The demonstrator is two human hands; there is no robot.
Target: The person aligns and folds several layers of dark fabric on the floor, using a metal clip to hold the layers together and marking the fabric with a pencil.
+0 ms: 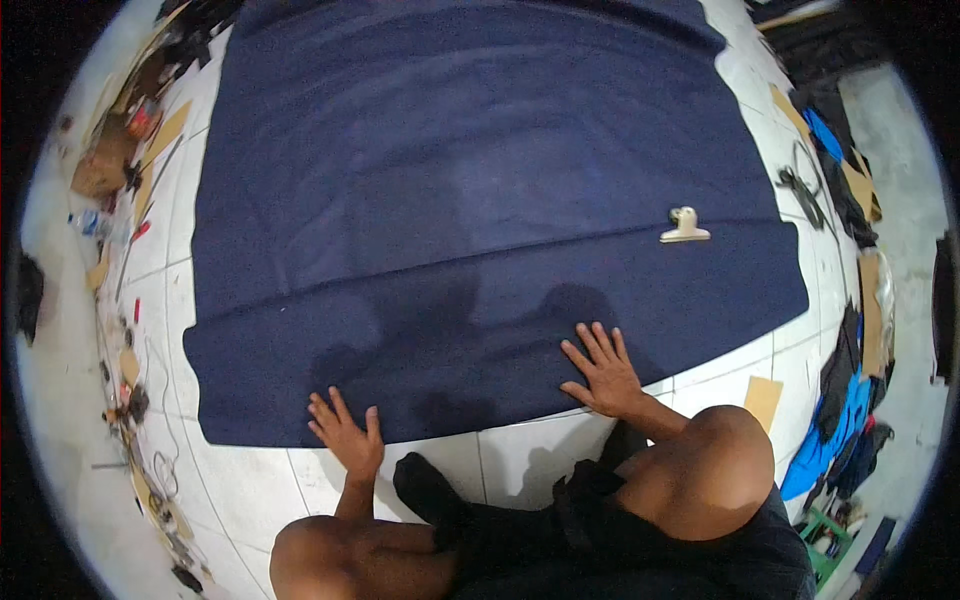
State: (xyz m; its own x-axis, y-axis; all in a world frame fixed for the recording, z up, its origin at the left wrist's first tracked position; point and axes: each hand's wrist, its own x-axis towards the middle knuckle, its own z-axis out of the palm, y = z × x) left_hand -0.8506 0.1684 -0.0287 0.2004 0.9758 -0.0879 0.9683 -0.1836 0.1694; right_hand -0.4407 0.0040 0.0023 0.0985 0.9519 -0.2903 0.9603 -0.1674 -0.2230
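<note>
A large sheet of dark navy fabric (480,170) is spread over the floor in front of me, with a fold line running across its nearer part. My left hand (347,434) lies on the cloth's near edge, fingers spread. Farther right, my right hand (607,378) rests flat on the same edge, its fingers apart too. Neither hand grips anything. A silver bulldog clip (685,226) sits on the fabric near the fold line, beyond my right hand and to its right.
White floor tiles (245,475) surround the cloth. Along the left wall are scraps, cords and a plastic bottle (88,222). At right lie a coiled black cable (803,190), a tan card piece (762,402), blue and black cloth (828,430) and a green crate (826,545).
</note>
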